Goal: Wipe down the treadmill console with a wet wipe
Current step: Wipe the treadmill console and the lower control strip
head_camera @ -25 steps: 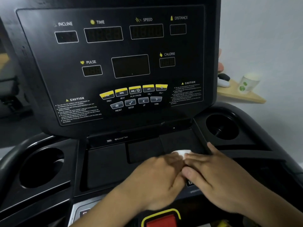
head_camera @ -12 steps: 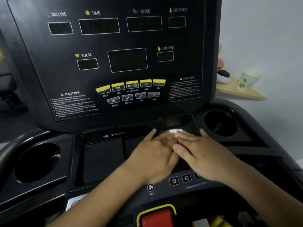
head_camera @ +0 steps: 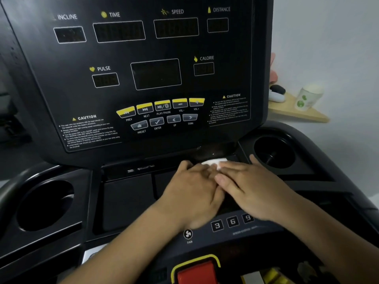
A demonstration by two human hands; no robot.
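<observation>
The black treadmill console (head_camera: 143, 83) fills the view, with dark displays and yellow and grey buttons. Below it runs a flat black tray (head_camera: 127, 199). A white wet wipe (head_camera: 214, 161) lies on the tray's far edge, just under the display panel. My left hand (head_camera: 192, 191) and my right hand (head_camera: 252, 187) lie flat side by side, palms down. Their fingertips press on the wipe and cover most of it. Only the wipe's far edge shows beyond the fingers.
Round cup holders sit at the left (head_camera: 44, 203) and right (head_camera: 273, 151) of the tray. Number keys (head_camera: 232, 221) and a fan button (head_camera: 188, 234) lie near my wrists, a red stop button (head_camera: 196, 271) below. A wooden shelf (head_camera: 297, 111) with a cup (head_camera: 307, 97) hangs on the wall at right.
Both hands have slid the wipe away from me across the tray, up to its far edge under the display panel. Over the last half second they barely moved.
</observation>
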